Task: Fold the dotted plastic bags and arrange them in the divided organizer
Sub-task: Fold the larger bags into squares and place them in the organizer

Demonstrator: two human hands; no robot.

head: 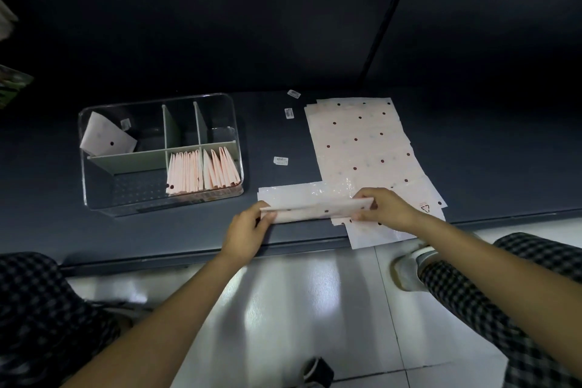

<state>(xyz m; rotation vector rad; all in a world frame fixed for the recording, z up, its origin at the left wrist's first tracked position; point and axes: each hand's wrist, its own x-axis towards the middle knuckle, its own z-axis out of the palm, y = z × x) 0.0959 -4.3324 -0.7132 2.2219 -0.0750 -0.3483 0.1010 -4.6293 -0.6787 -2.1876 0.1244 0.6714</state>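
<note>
On the dark surface (pixel 189 230), a clear divided organizer (pixel 160 201) at left holds folded bags (pixel 201 172). Centre, the left hand (pixel 247 231) and right hand (pixel 385 208) pinch the ends of a half-folded dotted bag (pixel 315 206). Flat bags (pixel 362 145) wait at right. Next, probably another fold, then slotting it upright.
</note>
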